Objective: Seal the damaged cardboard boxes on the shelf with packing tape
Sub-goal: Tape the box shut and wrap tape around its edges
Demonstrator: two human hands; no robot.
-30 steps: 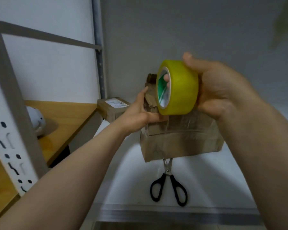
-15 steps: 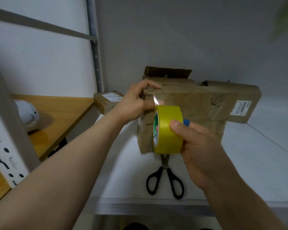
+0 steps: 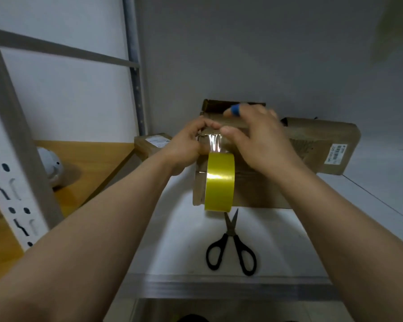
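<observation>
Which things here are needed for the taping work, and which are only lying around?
For the job: tape roll, hanging by its strip; front box; box behind it on the right; scissors; left hand; right hand.

Lying about: white round object on the wooden shelf.

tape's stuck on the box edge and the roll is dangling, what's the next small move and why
Probably take the black-handled scissors and cut the strip. The yellow roll of packing tape hangs free from a clear strip that both hands, left hand and right hand, press onto the brown cardboard box.
</observation>
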